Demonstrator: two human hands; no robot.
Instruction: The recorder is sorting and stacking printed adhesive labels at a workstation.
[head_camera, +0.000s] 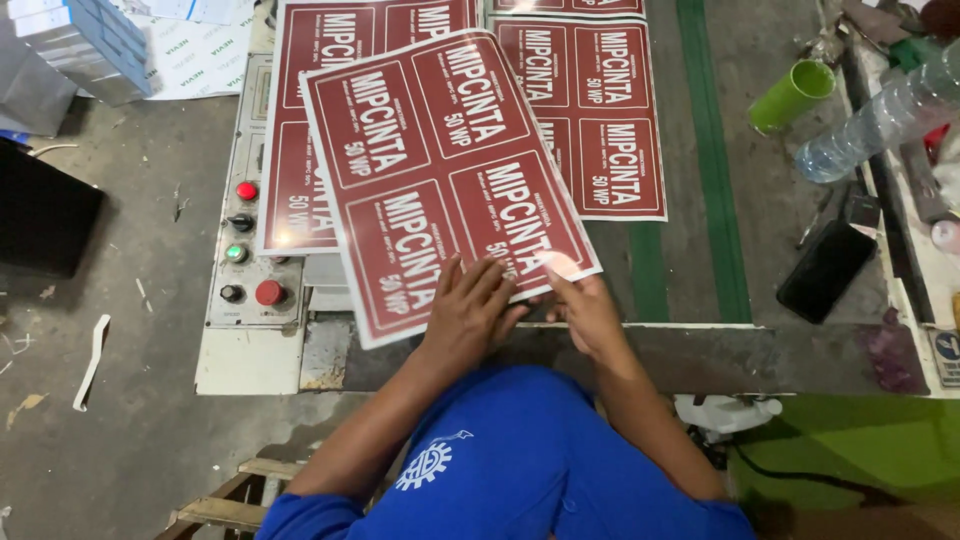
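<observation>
Right now your left hand (467, 308) lies flat, fingers spread, on the lower edge of a dark red printed sheet (440, 170), pressing it down without closing on it. Your right hand (585, 308) pinches the same sheet's lower right corner between thumb and fingers. That sheet sits tilted on top of other red sheets (600, 110) spread over the grey worktable (790, 230). Left of it is a control panel (245, 240) with red and green buttons; a green cup (793, 95) and a black phone (826, 270) lie well off to the right.
</observation>
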